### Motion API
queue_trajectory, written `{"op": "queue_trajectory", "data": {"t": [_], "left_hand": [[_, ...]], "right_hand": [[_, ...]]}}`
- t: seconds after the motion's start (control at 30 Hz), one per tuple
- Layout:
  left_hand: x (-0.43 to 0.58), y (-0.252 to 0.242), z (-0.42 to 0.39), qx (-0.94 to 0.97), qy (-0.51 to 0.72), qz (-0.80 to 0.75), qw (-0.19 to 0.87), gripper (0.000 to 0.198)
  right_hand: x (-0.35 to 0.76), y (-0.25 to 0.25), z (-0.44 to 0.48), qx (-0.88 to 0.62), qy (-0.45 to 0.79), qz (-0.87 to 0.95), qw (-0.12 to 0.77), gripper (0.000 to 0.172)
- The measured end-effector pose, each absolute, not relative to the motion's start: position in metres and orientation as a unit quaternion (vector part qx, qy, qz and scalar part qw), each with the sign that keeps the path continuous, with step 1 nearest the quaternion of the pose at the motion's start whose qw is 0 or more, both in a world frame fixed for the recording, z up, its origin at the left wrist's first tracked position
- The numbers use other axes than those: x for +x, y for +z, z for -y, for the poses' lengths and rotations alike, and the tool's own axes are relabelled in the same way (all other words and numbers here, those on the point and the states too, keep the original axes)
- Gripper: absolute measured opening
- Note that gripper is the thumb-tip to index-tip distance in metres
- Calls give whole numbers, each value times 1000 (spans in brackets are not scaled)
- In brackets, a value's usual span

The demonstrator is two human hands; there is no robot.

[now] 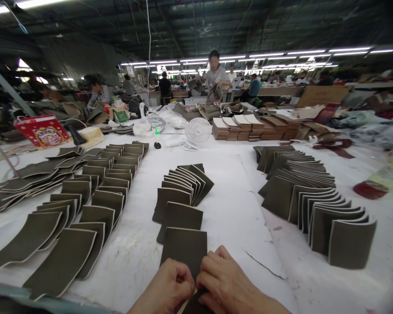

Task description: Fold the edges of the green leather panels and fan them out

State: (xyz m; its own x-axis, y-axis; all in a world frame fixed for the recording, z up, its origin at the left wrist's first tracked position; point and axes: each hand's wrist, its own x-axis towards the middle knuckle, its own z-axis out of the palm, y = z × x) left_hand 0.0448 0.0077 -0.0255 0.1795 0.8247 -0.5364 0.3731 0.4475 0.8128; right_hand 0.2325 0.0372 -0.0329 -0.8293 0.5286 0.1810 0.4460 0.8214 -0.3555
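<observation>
Both my hands are at the near edge of the white table (236, 209). My left hand (167, 285) is closed in a fist-like pinch on the near edge of a dark olive leather piece (184, 246). My right hand (225, 283) is curled beside it, fingers pressing on the same piece. That piece is the nearest in a middle row of overlapping olive pieces (183, 187) running away from me.
Fanned rows of olive pieces lie at the left (85, 196) and right (314, 196). Stacked tan and brown pieces (249, 126), a small white fan (198, 131) and a red bag (41, 131) sit farther back. Other people work at distant tables.
</observation>
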Motion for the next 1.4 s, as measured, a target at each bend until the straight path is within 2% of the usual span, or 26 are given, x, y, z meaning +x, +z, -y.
{"op": "queue_trajectory", "data": {"t": [0.17,0.37,0.7,0.87,1.03,1.17,1.23,1.3,1.4], "left_hand": [[46,-13,-6,509,195,-604,582,20],[36,-5,-5,474,210,-574,634,18],[42,-12,-5,496,211,-597,595,18],[45,-21,-1,535,182,-613,553,21],[52,-22,4,601,148,-629,471,15],[51,-12,-3,648,136,-634,400,17],[46,-5,-11,649,141,-646,376,17],[39,3,-20,644,146,-653,370,16],[31,15,-29,643,149,-624,417,15]], "right_hand": [[237,-19,-44,-218,206,949,99,25],[239,-23,-41,-210,196,937,200,25],[238,-32,-35,-219,167,930,243,14],[236,-33,-35,-223,222,931,186,27],[234,-18,-42,-208,230,946,98,24],[230,-6,-45,-220,251,939,88,21],[228,-4,-42,-214,232,946,77,27],[226,-4,-36,-191,177,959,111,31],[226,0,-29,-148,134,952,230,26]]}}
